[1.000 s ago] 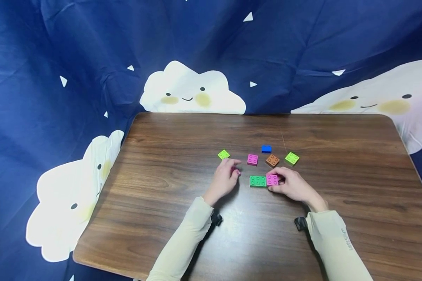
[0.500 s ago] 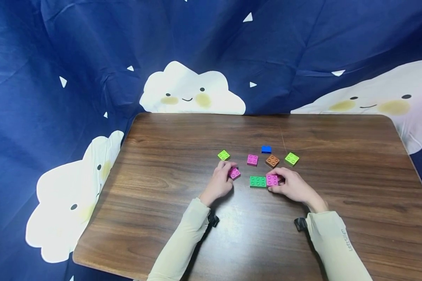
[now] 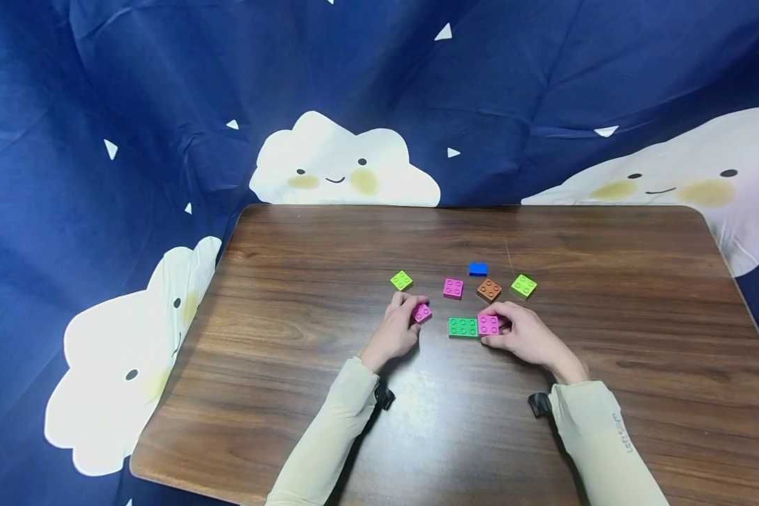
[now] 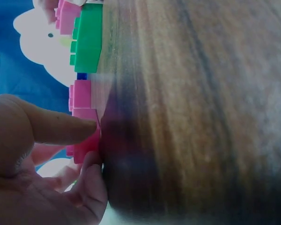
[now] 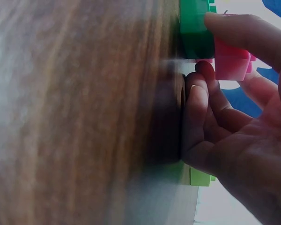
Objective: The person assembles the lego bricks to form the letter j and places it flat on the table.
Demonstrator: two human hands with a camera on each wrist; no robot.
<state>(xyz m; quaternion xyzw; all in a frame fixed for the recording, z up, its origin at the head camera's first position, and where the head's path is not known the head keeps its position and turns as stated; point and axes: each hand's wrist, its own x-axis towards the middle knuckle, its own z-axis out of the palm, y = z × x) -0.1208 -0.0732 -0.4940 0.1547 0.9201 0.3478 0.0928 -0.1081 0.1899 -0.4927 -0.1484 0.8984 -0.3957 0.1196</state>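
My left hand (image 3: 392,332) pinches a pink two-by-two brick (image 3: 422,313) at the table surface. In the left wrist view the thumb lies across the near side of this pink brick (image 4: 88,150), with fingers behind it. My right hand (image 3: 525,333) holds another pink brick (image 3: 488,325) at the right end of a green two-by-three-stud-looking brick (image 3: 463,327). The right wrist view shows that pink brick (image 5: 232,68) set higher than the green brick (image 5: 196,33) and jutting past its end; the thumb reaches across both. Whether their studs are fully pressed together I cannot tell.
Behind the hands lie a lime brick (image 3: 401,280), a loose pink brick (image 3: 453,288), a blue brick (image 3: 478,269), a brown brick (image 3: 489,290) and a second lime brick (image 3: 523,285). The wooden table (image 3: 303,295) meets a dark blue cloud-printed curtain (image 3: 481,84) at its back edge.
My left hand has shifted slightly left and its fingers have drawn back, so the pink brick there shows more. My right hand and its bricks have stayed nearly still.
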